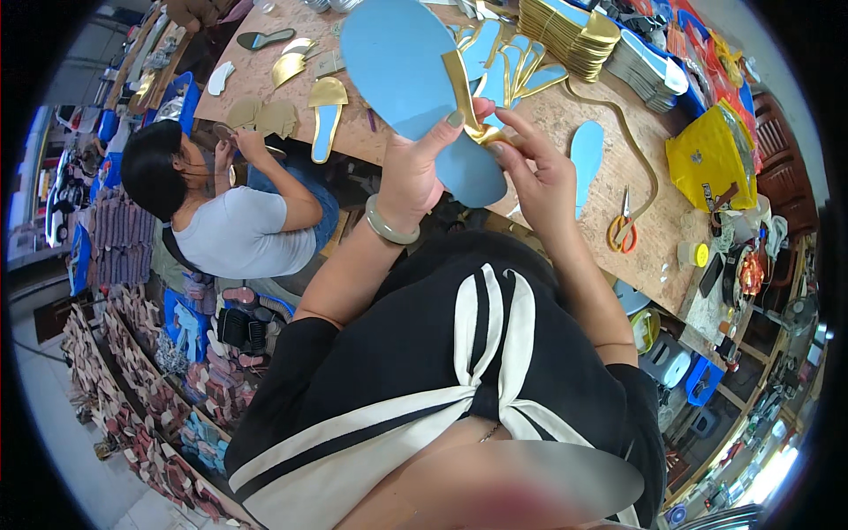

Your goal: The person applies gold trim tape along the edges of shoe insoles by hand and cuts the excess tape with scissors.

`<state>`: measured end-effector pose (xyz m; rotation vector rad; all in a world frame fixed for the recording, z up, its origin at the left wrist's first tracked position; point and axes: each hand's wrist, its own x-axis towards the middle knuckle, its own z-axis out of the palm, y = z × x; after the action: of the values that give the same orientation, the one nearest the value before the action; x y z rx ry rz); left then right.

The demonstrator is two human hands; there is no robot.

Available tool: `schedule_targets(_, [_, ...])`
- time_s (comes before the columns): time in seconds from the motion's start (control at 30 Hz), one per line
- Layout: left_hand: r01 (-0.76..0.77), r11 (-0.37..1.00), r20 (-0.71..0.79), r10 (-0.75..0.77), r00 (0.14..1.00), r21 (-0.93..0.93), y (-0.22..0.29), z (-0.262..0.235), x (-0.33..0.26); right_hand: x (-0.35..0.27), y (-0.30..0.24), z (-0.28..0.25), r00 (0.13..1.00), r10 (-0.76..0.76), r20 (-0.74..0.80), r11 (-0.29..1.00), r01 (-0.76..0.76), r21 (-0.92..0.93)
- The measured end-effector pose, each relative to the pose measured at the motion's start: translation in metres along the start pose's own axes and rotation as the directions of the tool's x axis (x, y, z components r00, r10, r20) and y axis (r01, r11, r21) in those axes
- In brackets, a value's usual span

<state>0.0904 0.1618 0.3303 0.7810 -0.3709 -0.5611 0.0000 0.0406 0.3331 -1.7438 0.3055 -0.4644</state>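
A large light-blue shoe sole is held up over the near edge of the table, its narrow heel end toward me. My left hand, a bangle on its wrist, grips the sole by its waist with the thumb on top. A gold strip lies across the sole, and my right hand pinches its near end between thumb and finger at the sole's edge. The left thumb presses beside that end. Just right of my right hand, a smaller blue insole lies on the table.
Orange-handled scissors and a long brown strip lie at right, near a yellow bag. Gold-edged insoles stand in a stack behind. A gold-topped insole lies left. A co-worker sits at left, handling a small piece.
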Motion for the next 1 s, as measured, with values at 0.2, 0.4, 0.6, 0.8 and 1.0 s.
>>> schedule_targets(0.2, [-0.165, 0.986, -0.037, 0.165, 0.986, 0.019, 0.009, 0.017, -0.01, 0.007, -0.013, -0.012, 0.917, -0.391, -0.074, 0.915, 0.38, -0.133])
schedule_targets(0.4, [-0.264, 0.964, -0.056, 0.264, 0.963, 0.002, 0.009, 0.04, -0.02, 0.002, -0.024, -0.031, 0.915, -0.397, 0.07, 0.908, 0.403, -0.115])
schedule_targets(0.6, [-0.196, 0.971, -0.096, 0.209, 0.973, 0.134, 0.001, 0.064, -0.027, 0.006, -0.023, -0.048, 0.919, -0.291, 0.266, 0.948, 0.314, -0.047])
schedule_targets(0.8, [-0.163, 0.977, -0.337, 0.109, 0.935, -0.137, -0.049, 0.073, -0.022, 0.006, -0.004, -0.05, 0.965, -0.19, 0.18, 0.975, 0.207, -0.082])
schedule_targets(1.0, [-0.117, 0.993, -0.321, 0.103, 0.941, -0.025, -0.031, 0.081, -0.015, 0.0, 0.003, -0.078, 0.984, -0.071, 0.161, 0.995, 0.058, 0.084])
